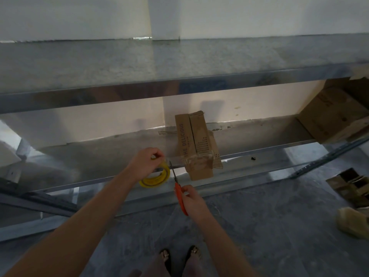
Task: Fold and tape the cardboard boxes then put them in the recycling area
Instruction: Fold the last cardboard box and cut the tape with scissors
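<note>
The left hand (145, 160), right hand (192, 198) and both forearms (95, 206) are bare. The feet wear dark open sandals (165, 256) with small glinting strap ornaments.

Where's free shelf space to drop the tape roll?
Bare shelf left of the folded box, and between it and the big box at right. Crowded at the front edge: tape roll, scissors, left hand, right hand.
</note>
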Demonstrator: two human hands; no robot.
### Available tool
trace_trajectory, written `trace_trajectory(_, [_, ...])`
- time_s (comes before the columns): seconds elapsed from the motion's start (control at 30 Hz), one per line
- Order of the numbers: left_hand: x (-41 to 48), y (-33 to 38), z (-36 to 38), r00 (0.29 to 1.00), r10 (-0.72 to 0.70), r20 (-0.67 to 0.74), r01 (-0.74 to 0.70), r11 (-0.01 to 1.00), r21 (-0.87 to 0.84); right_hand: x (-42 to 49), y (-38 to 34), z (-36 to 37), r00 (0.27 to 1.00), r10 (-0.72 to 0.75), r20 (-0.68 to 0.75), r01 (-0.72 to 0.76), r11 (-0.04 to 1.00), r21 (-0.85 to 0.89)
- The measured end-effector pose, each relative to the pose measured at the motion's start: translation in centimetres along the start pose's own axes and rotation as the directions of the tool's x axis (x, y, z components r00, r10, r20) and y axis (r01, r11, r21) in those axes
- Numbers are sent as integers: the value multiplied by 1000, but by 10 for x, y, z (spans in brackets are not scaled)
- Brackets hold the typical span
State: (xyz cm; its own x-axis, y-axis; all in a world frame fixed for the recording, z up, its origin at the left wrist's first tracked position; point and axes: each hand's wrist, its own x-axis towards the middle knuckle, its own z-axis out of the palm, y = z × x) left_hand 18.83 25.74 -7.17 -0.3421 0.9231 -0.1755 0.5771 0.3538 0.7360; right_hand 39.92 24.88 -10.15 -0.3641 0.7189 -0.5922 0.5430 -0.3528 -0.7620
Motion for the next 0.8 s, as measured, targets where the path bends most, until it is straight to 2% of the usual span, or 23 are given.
trace_trajectory(0.5, [4, 1, 4, 999, 33, 6, -33, 999, 3, 9, 6, -4, 997, -62, -49, 61, 998, -32])
trace_trajectory(0.67, [5, -3, 4, 999, 46, -10, -45, 999, 25, 8, 2, -4, 1000, 3, 13, -4, 999, 43])
trace_trajectory(0.8, [6, -6, 6, 996, 89, 1, -89, 992, 88, 3, 4, -2, 996, 11, 87, -15, 999, 39])
